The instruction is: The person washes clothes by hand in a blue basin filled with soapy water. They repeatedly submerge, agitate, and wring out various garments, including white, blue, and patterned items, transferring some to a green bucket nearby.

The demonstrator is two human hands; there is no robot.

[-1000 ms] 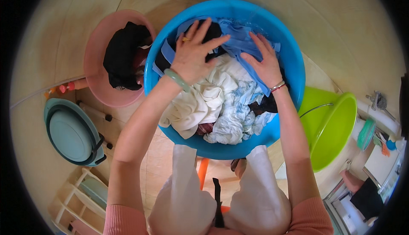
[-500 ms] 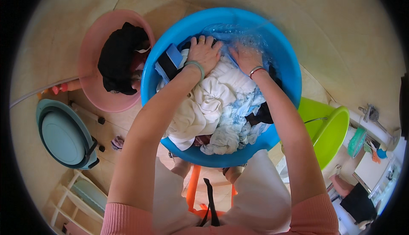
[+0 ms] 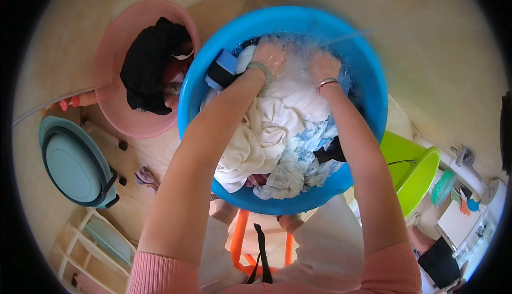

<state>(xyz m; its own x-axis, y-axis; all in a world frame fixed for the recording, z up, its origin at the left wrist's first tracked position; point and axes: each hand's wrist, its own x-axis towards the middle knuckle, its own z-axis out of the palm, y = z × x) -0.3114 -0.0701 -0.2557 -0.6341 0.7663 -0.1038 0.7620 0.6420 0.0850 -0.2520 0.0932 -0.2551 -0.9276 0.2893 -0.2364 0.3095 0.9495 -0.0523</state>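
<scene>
A big blue tub in the middle holds wet laundry and water. My left hand presses into the far part of the pile, its fingers covered by splashing, bubbly water. Beside it, a little apart, my right hand is also down in the water, with its fingers hidden. Between my arms lie a bunched white cloth and a thin light-blue patterned cloth, with a black cloth near my right forearm. A blue-and-black banded piece sticks up left of my left wrist.
To the left stands a pink basin with a black garment. Below it are a folded teal basin, a crumpled purple cloth and a white rack. A lime-green bucket is at the right. An orange stool shows below.
Both hands have pushed down into the water, and their fingers, partly visible before, are now hidden. The splash has grown, and the blue-and-black piece stands up more.
</scene>
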